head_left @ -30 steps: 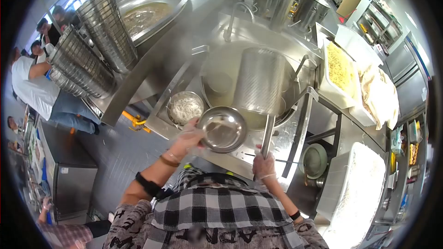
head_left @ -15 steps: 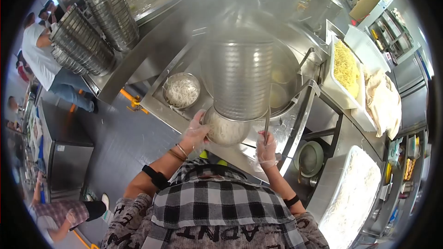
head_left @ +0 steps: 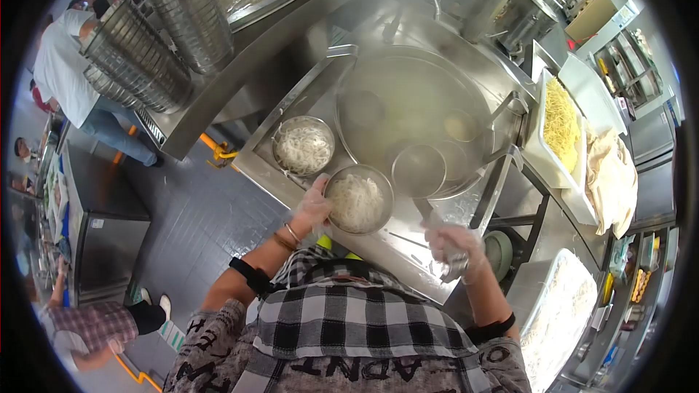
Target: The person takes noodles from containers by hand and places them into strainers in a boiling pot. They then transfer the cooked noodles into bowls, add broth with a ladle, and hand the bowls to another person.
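My gloved left hand [head_left: 313, 207] grips the left rim of a steel bowl [head_left: 359, 200] of white noodles on the metal counter. Left of it stands a second steel bowl [head_left: 303, 146], also filled with white noodles. My gloved right hand [head_left: 455, 245], slightly blurred, is closed around the handle of a round-headed strainer [head_left: 419, 172]. The strainer's head hangs at the near edge of a large round pot [head_left: 397, 65] of cloudy liquid. Other round strainer heads [head_left: 459, 125] sit in the pot, their handles resting on its right rim.
Tall stacks of steel bowls [head_left: 186, 22] stand at upper left. On the right are a tub of yellow noodles [head_left: 561, 124], a cloth [head_left: 611, 178] and a white tub [head_left: 561, 320] of pale noodles. A person in a white shirt [head_left: 65, 65] is at far left; another is at lower left.
The tall ribbed steel shape over the pot and bowl is gone from there, showing the pot. My right hand has moved right and slightly down with the handle. My left hand stays at the bowl.
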Available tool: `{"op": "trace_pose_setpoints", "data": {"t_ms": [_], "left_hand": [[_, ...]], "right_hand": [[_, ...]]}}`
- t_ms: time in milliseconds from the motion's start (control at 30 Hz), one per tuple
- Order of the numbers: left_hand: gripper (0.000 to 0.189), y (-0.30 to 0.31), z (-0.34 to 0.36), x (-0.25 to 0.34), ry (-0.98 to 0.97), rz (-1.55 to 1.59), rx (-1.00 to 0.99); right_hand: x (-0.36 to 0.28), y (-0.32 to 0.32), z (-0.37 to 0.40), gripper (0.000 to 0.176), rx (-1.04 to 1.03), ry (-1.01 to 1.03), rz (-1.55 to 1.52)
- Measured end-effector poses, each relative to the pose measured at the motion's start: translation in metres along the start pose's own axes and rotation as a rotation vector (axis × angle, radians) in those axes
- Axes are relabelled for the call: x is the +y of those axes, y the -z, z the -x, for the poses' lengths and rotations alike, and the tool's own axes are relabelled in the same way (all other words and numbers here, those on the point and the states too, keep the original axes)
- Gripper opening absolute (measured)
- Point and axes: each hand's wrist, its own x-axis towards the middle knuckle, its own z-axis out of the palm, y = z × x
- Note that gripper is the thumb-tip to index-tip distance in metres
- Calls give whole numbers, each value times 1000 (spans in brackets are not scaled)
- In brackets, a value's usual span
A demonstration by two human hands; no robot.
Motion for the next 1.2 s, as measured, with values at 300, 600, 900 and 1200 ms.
{"op": "trace_pose_setpoints", "data": {"t_ms": [300, 600, 900, 1200], "left_hand": [[30, 44, -62, 53, -916, -1096, 417], [20, 53, -227, 197, -837, -1523, 365], [12, 20, -91, 213, -729, -801, 588], [28, 25, 11, 236, -1028, -188, 162]], "right_hand": [[-52, 9, -32, 23, 677, 484, 1500], [-57, 2, -75, 21, 471, 172, 1626], [-15, -72, -163, 50, -82, -134, -182], [-50, -97, -202, 26, 125, 127, -560]]}}
